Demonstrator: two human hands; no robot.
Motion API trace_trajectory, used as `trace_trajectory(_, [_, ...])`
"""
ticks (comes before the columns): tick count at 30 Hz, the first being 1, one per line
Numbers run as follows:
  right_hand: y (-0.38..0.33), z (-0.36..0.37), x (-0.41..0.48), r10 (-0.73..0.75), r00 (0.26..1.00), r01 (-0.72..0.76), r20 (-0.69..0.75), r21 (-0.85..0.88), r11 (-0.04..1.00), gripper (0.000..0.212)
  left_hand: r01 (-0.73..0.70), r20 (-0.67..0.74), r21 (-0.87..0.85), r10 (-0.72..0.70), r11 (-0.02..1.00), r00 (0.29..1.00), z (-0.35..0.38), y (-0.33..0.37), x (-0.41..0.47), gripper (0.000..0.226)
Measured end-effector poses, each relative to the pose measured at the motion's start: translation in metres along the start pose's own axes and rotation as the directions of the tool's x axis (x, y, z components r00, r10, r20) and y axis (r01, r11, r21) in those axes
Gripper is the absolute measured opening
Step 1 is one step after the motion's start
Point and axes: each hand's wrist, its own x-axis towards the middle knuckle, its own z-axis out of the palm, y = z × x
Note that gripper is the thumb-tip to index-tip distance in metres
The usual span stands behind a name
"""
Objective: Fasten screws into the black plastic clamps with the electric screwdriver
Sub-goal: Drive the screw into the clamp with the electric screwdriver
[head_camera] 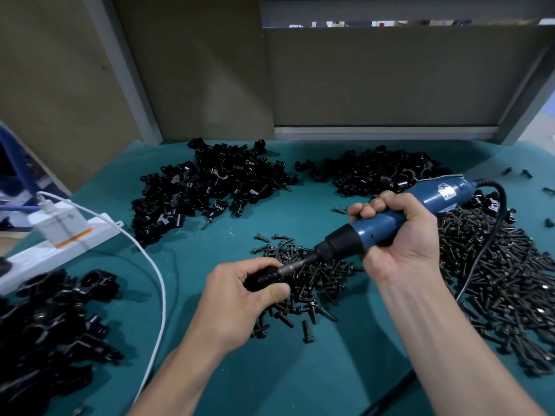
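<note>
The left hand (246, 288) grips a black clamp (264, 277); the right hand (399, 232) grips the electric screwdriver (390, 217), which should stay in line with the screw.

white power strip (102, 228) (with charger (57, 223)) on teal mat (192, 265)

My left hand (240, 291) wraps most of the clamp (264, 277), hiding where the screwdriver bit (295, 267) meets it. The clamp pile (51, 325) at my left runs off the edge.
</note>
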Motion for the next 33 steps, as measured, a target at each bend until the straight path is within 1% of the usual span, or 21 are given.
trace_trajectory(9, [0.0042,-0.0021,0.0003,-0.004,1.000,0.003,-0.019,-0.017,1.000,0.019,0.006,-0.022,0.044,-0.005,0.999,1.000,-0.0006,0.0018,-0.0018,0.024])
trace_trajectory(13, [0.0050,-0.0040,0.0003,0.005,1.000,-0.005,-0.025,0.000,1.000,0.017,0.012,-0.037,0.063,-0.010,0.998,0.999,-0.0002,0.0015,-0.0026,0.031])
trace_trajectory(17, [0.0057,-0.0038,0.0001,0.002,1.000,-0.002,-0.027,-0.002,1.000,0.017,0.019,-0.037,0.064,-0.016,0.998,0.999,-0.0004,0.0016,-0.0029,0.030])
trace_trajectory(21, [0.0071,-0.0028,-0.0006,-0.001,1.000,0.001,-0.022,-0.009,1.000,0.018,0.021,-0.042,0.079,-0.018,0.997,0.999,-0.0012,0.0007,-0.0023,0.037])
trace_trajectory(24, [0.0067,-0.0023,-0.0008,-0.003,1.000,0.003,-0.016,-0.006,1.000,0.017,0.015,-0.035,0.098,-0.011,0.995,0.999,-0.0003,0.0011,-0.0035,0.036])
trace_trajectory(28, [0.0072,-0.0028,-0.0017,0.007,1.000,-0.007,-0.012,0.007,1.000,0.017,0.000,-0.061,0.130,0.008,0.991,0.998,-0.0013,0.0015,-0.0048,0.036])
trace_trajectory(30, [0.0065,-0.0028,-0.0021,0.002,1.000,-0.003,0.004,0.018,1.000,0.016,0.009,-0.049,0.109,-0.004,0.994,0.999,-0.0013,0.0003,-0.0047,0.035])
trace_trajectory(33, [0.0031,-0.0009,-0.0030,-0.016,0.998,0.015,0.068,0.017,1.000,0.016,0.025,-0.037,0.060,-0.023,0.998,0.999,0.0008,-0.0022,-0.0039,0.029])
